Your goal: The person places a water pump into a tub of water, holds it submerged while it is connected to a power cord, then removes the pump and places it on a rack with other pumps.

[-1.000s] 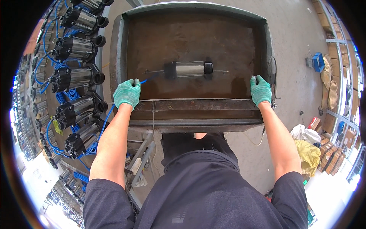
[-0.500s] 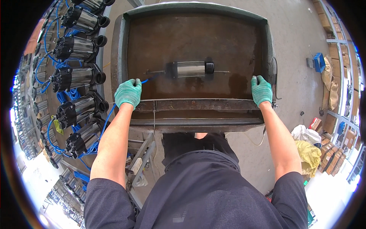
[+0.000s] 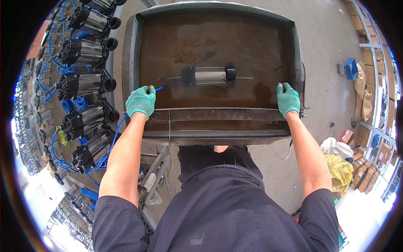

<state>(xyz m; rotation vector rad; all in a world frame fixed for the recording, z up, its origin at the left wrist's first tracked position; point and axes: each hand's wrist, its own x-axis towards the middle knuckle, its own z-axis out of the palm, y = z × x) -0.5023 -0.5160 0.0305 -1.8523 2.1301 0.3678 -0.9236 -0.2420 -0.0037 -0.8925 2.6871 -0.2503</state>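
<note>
A wide metal tank (image 3: 215, 6) of brownish water stands before me. In the water lies a pump motor (image 3: 210, 75) with a shiny steel body, black ends and a thin shaft, turned sideways. A blue cable (image 3: 159, 88) runs from its left side towards my left hand. My left hand (image 3: 141, 102), in a green knit glove, is closed around the tank's rim at the near left corner. At the near right corner my right hand (image 3: 288, 99), gloved alike, is closed on the rim too. The undersides of the fingers are hidden on both hands.
Several similar pumps (image 3: 84, 52) with blue cables stand in a row at my left. At the right are a blue bin (image 3: 351, 69), a yellow sack (image 3: 339, 170) and shelves with cardboard boxes (image 3: 369, 63). A metal frame (image 3: 157, 168) stands below the tank.
Dark ripple patches now show on the water above the pump motor. The pump motor and both hands are in nearly the same place.
</note>
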